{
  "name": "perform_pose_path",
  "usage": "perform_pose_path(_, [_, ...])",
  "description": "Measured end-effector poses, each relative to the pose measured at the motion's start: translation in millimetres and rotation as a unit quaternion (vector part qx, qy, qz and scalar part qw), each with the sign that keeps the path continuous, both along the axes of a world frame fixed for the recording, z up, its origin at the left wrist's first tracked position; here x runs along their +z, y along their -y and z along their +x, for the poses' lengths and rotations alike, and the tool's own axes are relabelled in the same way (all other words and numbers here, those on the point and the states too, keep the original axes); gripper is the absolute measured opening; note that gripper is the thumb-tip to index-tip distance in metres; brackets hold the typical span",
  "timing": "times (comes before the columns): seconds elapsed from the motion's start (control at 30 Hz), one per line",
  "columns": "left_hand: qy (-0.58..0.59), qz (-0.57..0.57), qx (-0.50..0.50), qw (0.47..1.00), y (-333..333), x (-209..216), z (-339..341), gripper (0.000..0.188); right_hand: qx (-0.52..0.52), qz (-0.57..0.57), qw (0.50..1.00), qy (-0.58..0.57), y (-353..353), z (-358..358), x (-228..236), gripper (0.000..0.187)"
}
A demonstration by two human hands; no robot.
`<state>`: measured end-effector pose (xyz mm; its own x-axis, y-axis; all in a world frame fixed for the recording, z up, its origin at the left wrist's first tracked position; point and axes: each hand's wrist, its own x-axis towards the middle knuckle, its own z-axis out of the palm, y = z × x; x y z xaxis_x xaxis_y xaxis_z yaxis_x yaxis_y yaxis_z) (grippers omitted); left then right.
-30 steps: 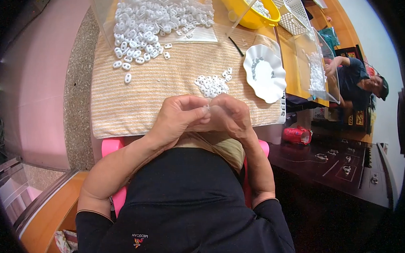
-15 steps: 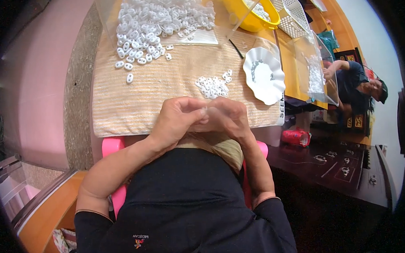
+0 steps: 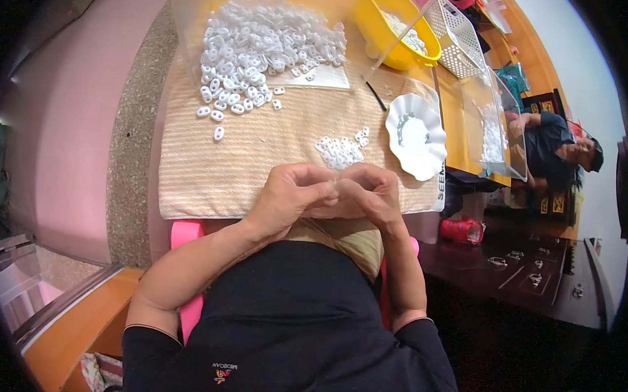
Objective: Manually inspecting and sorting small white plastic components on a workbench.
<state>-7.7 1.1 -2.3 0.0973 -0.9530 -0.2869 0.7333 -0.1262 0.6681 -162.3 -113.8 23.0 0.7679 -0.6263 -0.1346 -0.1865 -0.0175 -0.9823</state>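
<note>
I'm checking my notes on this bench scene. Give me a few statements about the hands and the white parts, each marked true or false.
1. The left hand and right hand meet fingertip to fingertip over the near edge of the striped cloth. True.
2. The big heap of white parts lies right beside the hands. False: it lies at the far end; only a small pile of white parts is near them.
3. The scalloped white dish is on the person's right. True.
4. The bowl is blue. False: yellow.
</note>
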Motion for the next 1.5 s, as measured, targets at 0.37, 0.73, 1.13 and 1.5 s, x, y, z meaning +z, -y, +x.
perform_pose_path(0.37, [-0.047, 0.007, 0.014, 0.999, -2, 3, 7, 0.018, 0.052, -0.093, 0.994, -0.027, 14, -1, 1, 0.007])
perform_pose_path(0.73, [-0.016, -0.037, 0.068, 0.997, -20, 45, 3, 0.018, 0.062, -0.1, 0.993, -0.034, 39, 59, 26, 0.009])
perform_pose_path(1.13, [-0.044, -0.107, 0.062, 0.991, -35, 54, -2, 0.018, 0.272, -0.401, 0.872, -0.067, -5, 178, 13, 0.021])
perform_pose_path(1.5, [0.025, -0.124, 0.099, 0.987, -29, 48, 2, 0.016, 0.311, -0.439, 0.83, -0.147, -5, 183, -1, 0.021])
